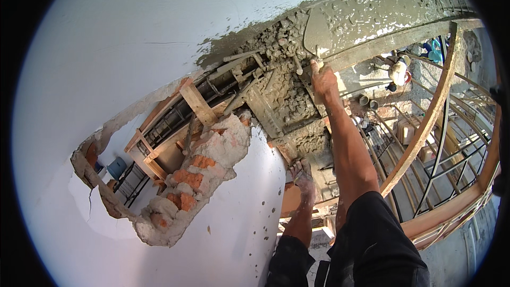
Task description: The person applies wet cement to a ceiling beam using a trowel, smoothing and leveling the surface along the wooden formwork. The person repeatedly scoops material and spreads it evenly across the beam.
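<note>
My right hand (324, 81) is closed round the handle of a trowel (317, 31). The trowel's broad grey blade lies flat against wet mortar (366, 13) along the wall, just inside a long wooden board (396, 42). Left of the blade, rough lumpy concrete (289, 95) fills the formwork, with small sticks and bars poking out. My left hand is not in view. Lower down, a limb that looks like my left leg ends in a bare, grey-smeared foot (302, 174) beside the formwork.
A broken opening shows orange brick (188, 179) and wooden bracing (198, 103) around steel bars. Through it stands a blue bucket (116, 168). At right, a curved-looking timber rail (425, 127) crosses poles above a lower level. A smooth white wall (122, 48) borders the left.
</note>
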The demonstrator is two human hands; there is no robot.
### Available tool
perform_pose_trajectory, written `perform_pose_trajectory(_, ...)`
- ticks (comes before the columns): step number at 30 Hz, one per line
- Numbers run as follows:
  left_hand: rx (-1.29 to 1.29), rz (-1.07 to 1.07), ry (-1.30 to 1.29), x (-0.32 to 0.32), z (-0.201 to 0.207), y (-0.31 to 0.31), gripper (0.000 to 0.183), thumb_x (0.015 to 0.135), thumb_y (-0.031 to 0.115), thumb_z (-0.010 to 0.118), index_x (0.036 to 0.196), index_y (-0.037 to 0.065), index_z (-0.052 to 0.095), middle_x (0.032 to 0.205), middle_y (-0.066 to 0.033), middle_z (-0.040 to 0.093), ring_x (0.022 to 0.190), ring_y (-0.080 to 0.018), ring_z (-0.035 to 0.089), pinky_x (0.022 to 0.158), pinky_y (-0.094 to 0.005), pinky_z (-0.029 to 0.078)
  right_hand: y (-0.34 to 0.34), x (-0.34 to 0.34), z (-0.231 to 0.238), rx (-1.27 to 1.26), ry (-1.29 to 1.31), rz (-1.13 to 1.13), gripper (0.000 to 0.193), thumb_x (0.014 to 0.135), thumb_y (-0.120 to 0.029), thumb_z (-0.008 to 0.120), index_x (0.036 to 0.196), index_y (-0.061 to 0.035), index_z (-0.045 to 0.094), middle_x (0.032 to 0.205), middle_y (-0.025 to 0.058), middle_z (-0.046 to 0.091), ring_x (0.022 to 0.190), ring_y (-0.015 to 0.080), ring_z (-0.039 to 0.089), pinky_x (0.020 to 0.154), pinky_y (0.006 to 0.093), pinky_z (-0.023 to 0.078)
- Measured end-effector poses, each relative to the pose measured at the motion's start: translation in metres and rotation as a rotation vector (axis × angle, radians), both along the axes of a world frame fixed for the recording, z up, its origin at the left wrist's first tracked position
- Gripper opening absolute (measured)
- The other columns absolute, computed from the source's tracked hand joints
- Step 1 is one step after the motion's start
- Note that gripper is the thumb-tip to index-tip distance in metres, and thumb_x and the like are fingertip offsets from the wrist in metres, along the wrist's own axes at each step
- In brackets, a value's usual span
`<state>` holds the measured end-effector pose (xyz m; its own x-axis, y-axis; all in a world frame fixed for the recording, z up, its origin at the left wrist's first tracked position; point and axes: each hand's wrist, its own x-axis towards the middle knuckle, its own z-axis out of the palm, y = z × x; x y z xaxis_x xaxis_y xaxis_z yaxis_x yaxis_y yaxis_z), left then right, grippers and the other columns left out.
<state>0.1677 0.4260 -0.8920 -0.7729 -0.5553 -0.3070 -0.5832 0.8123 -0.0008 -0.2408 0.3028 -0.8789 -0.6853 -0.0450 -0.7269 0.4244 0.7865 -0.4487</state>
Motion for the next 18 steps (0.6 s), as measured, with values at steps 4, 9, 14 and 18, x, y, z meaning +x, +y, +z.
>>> perform_pose_trajectory(4,0.005,0.014,-0.006,-0.007,0.006,-0.002,0.035,0.09,0.003,0.052,0.125,0.004,0.052,0.115,-0.019,0.054,0.108,-0.0356,0.056,0.095,-0.0485,0.046,0.005,0.009,0.02,-0.052,0.109,-0.006,0.069,0.101,-0.055,0.047,0.127,0.0088,0.052,0.108,0.0386,0.065,0.108,0.0523,0.063,0.094,0.0534,0.049)
perform_pose_trajectory(9,0.13,0.137,-0.038,0.0,-0.001,0.004,0.039,0.094,0.006,0.049,0.133,0.005,0.051,0.124,-0.0201,0.055,0.119,-0.0394,0.053,0.106,-0.0519,0.041,0.022,-0.007,0.011,-0.014,0.009,0.123,0.063,0.102,-0.055,0.047,0.122,0.0045,0.055,0.1,0.0337,0.068,0.098,0.0466,0.068,0.085,0.0519,0.053)
perform_pose_trajectory(14,0.09,0.061,0.145,0.022,-0.017,0.012,0.05,0.095,0.011,0.053,0.144,0.007,0.047,0.14,-0.0221,0.052,0.128,-0.0422,0.051,0.111,-0.0585,0.038,0.05,-0.017,0.006,-0.004,0.048,0.053,0.066,0.101,-0.058,0.048,0.126,0.0032,0.053,0.105,0.0348,0.067,0.105,0.052,0.064,0.089,0.0541,0.051)
perform_pose_trajectory(18,0.141,0.075,-0.099,0.027,-0.027,0.015,0.058,0.099,0.008,0.041,0.156,0.005,0.032,0.159,-0.0203,0.034,0.144,-0.0416,0.034,0.122,-0.0552,0.023,0.057,-0.025,0.007,-0.066,0.178,0.046,0.068,0.101,-0.057,0.047,0.135,0.0024,0.05,0.11,0.0349,0.066,0.109,0.0518,0.063,0.092,0.0519,0.05)
